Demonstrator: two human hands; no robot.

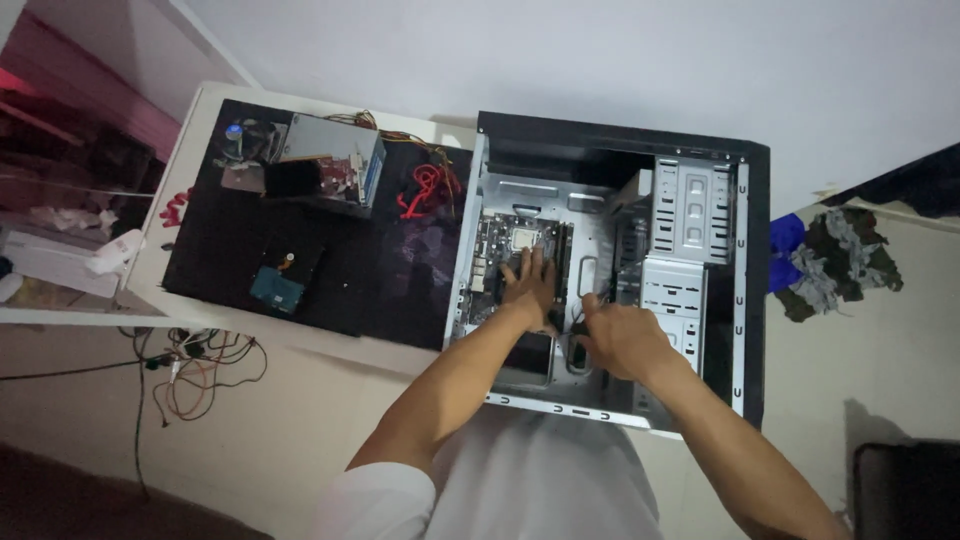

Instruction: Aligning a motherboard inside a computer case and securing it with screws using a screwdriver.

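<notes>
Left hand (530, 288) lies flat, fingers spread, on the motherboard (520, 250); right hand (620, 338) curled, grip unclear.

We press our left hand (530, 285) flat on the motherboard (520, 255) inside an open computer case (745, 300), our right hand (620, 335) beside it; a power supply (335, 155) sits on the black mat (390, 280).

A plain white wall (600, 60) is filling the top of the view, and a pale floor (300, 430) is lying below in dim light. A white desk (150, 255) is standing at the left. Loose cables (195, 365) are hanging beneath it. A crumpled cloth (835, 260) is lying at the right.
</notes>
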